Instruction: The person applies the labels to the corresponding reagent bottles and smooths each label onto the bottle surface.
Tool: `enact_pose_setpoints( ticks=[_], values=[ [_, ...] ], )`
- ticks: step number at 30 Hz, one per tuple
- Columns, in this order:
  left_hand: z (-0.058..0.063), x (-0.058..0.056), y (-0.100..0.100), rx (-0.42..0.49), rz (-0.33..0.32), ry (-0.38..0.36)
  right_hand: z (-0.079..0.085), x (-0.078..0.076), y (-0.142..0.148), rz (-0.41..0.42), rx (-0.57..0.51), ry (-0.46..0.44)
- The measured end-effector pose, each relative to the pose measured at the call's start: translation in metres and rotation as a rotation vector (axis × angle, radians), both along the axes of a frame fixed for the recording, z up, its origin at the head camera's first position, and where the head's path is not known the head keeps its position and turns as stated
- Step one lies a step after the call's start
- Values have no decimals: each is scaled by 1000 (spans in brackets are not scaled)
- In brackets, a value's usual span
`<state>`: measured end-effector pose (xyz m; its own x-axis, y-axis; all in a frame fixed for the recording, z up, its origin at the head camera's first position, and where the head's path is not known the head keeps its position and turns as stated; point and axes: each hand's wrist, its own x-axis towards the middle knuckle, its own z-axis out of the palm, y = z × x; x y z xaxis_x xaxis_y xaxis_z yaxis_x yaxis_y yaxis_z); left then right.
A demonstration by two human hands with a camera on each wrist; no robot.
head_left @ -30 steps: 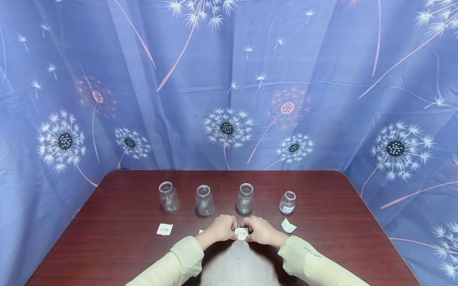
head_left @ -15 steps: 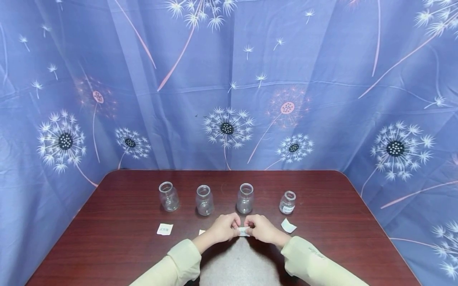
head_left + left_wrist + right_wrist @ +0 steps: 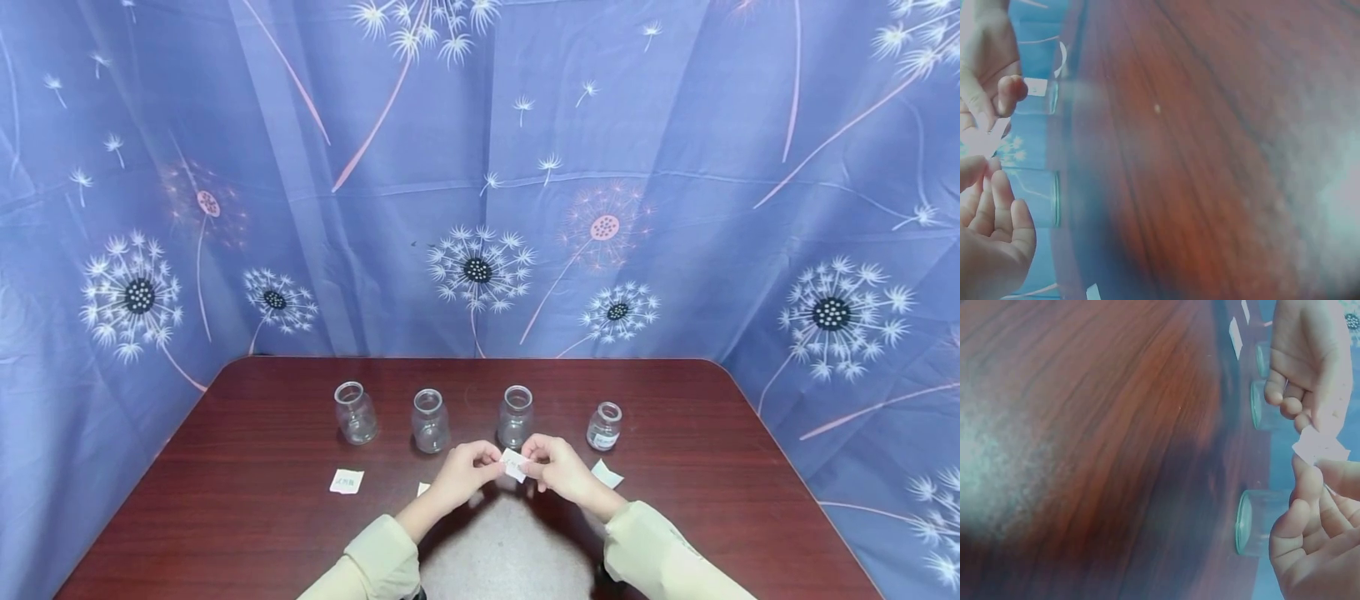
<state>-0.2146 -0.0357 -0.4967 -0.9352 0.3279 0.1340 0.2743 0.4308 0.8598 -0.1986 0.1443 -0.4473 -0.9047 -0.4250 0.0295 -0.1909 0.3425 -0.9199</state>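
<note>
A small white paper label point(image 3: 513, 464) with printed characters is held up between both hands, above the table and in front of the third jar from the left. My left hand point(image 3: 463, 477) pinches its left edge between thumb and index finger. On the opposite side, my right hand point(image 3: 566, 473) pinches the right edge the same way. In the right wrist view the label point(image 3: 1321, 447) spans the gap between the two sets of fingertips. Just behind the hands stands an uncapped clear glass jar point(image 3: 515, 423), its lower part close to the fingers in the head view.
Two more clear jars point(image 3: 356, 415) point(image 3: 431, 425) stand to the left. A smaller glass bottle point(image 3: 603, 429) at right bears a white label. Paper labels lie on the table point(image 3: 247, 517): one at left point(image 3: 347, 481), one half hidden by the left arm point(image 3: 423, 488), and a blank-looking paper point(image 3: 606, 474) at right.
Both hands have raised the label from the tabletop and moved it slightly away from the body. It now faces up tilted, with more of its print showing than half a second ago.
</note>
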Motion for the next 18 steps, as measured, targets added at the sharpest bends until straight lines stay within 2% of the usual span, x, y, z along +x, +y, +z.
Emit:
enact_pose_setpoints(
  ticks=[4, 8, 13, 18],
  values=[
    [3, 0, 0, 19, 29, 17, 0, 1, 2, -59, -1, 31],
    [6, 0, -1, 10, 53, 47, 4, 2, 4, -114, 2, 128],
    [7, 1, 0, -8, 57, 77, 11, 6, 4, -83, 30, 230],
    [8, 1, 3, -17, 51, 105, 15, 9, -1, -67, 69, 238]
  ],
)
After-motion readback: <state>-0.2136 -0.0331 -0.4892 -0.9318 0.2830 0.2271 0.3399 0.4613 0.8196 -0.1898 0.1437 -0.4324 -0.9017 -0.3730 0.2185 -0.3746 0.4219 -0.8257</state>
